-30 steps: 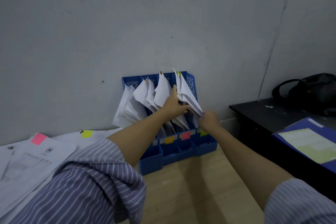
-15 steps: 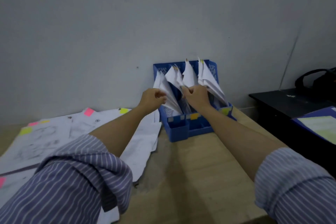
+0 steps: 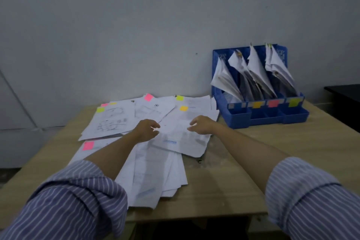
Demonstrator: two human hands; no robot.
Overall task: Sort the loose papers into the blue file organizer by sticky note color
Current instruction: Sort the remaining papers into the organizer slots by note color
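2 hands, left hand (image 3: 146, 129) and right hand (image 3: 200, 125), loosely curled, holding nothing, over loose papers (image 3: 175, 134) beside blue file organizer (image 3: 259, 117)

Blue file organizer (image 3: 259, 118), white papers (image 3: 155, 171) with pink, yellow, orange sticky notes (image 3: 88, 145), blue-white striped sleeves (image 3: 78, 200).

arms: we reach both forward, striped sleeves pushed up | left hand (image 3: 147, 129): fingers loosely curled, holding nothing | right hand (image 3: 201, 124): fingers loosely curled, thumb out, holding nothing
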